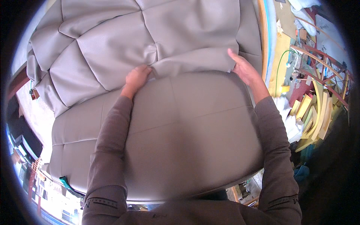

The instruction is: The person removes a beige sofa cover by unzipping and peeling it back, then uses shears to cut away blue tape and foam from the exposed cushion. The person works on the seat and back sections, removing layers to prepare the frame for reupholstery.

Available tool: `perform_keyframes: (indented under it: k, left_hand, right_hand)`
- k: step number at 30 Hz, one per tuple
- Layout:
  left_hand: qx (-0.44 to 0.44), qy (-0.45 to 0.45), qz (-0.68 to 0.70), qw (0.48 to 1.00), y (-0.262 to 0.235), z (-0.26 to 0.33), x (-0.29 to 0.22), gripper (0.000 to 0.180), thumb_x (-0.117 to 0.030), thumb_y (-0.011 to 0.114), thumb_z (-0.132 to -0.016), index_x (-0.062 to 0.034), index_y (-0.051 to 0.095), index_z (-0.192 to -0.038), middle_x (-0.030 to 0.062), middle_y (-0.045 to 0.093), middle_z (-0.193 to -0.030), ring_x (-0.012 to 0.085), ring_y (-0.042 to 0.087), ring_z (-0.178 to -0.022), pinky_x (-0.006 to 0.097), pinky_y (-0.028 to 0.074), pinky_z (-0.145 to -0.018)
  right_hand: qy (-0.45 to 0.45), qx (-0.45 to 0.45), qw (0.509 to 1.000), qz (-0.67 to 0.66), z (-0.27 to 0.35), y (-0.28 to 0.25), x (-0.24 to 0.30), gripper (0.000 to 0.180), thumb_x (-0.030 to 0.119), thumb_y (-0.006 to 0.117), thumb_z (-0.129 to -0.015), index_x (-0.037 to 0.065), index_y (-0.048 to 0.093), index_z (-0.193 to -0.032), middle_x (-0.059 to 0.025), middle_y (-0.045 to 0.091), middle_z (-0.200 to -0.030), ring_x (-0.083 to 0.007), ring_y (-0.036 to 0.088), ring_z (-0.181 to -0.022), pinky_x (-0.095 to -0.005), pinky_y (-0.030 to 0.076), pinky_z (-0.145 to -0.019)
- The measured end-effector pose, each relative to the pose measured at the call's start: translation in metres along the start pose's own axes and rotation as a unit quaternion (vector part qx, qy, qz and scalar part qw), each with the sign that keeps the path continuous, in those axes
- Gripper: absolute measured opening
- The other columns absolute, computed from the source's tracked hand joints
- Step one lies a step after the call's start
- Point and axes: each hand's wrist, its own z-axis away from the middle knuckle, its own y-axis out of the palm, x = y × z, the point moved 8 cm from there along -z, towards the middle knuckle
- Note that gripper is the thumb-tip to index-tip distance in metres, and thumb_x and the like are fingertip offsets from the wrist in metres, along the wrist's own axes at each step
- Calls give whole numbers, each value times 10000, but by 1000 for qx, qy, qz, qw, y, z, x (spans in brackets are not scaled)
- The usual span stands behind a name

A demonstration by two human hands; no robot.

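A grey leather-like cover [108,45] with stitched panel seams lies loosely across the far part of a padded grey seat. Its near edge is folded and bunched above the rounded seat cushion [195,101]. My left hand [138,78] pinches that edge near the middle, fingers closed on the material. At the cover's right end is my right hand [246,71], thumb stretched up along the outside and fingers tucked partly out of sight behind the edge, gripping it. A second cushion section [78,131] sits to the left of my left forearm.
A wooden edge [263,41] with pale padding runs along the far right side of the seat. Yellow foam strips [318,112] are piled on the right, near a reddish metal frame [318,52]. A green strap [69,185] hangs at the lower left.
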Motion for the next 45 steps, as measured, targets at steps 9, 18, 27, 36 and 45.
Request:
perform_keyframes:
  k: [9, 18, 27, 36, 45]
  left_hand:
    - [-24, 6, 14, 1000, -5, 3, -4, 496, -551, 578, -1018, -176, 708, -1315, 163, 722, -1289, 381, 640, -1269, 482, 477, -1047]
    - [17, -32, 7, 999, -8, 7, -8, 537, -568, 603, -1001, -192, 702, -1372, 141, 720, -1337, 351, 636, -1308, 454, 468, -1089]
    - [-36, 0, 21, 999, -2, 1, 5, 501, -579, 533, -983, -194, 727, -1239, 178, 722, -1278, 412, 642, -1239, 525, 482, -1031]
    - [3, -2, 20, 1000, 0, -2, 3, 491, -575, 542, -986, -192, 742, -1220, 176, 730, -1261, 408, 645, -1236, 524, 485, -1030]
    - [-24, 3, 25, 999, -3, -1, 3, 438, -541, 588, -1008, -159, 728, -1168, 160, 753, -1133, 389, 683, -1140, 487, 498, -950]
  right_hand:
    - [-36, 107, 992, -49, -14, 21, 32, 826, 604, 622, -1020, -79, 502, -1468, -188, 568, -1460, -272, 567, -1304, -435, 475, -1086]
    - [-35, 72, 996, -34, -23, 9, 22, 693, 566, 583, -1060, -50, 584, -1375, -112, 655, -1210, -186, 647, -1036, -331, 543, -897]
    - [-14, 65, 998, 12, -22, 7, 24, 696, 558, 569, -1073, -61, 576, -1389, -145, 700, -1262, -188, 707, -1076, -349, 562, -942]
    - [-75, 247, 960, -109, 7, 18, 45, 497, 313, 639, -1030, 22, 505, -1410, -54, 625, -1262, -157, 656, -1157, -348, 545, -1021]
    - [-68, 141, 984, -86, -19, 9, 24, 237, 175, 648, -988, 68, 567, -1183, 42, 522, -902, -58, 508, -793, -249, 476, -752]
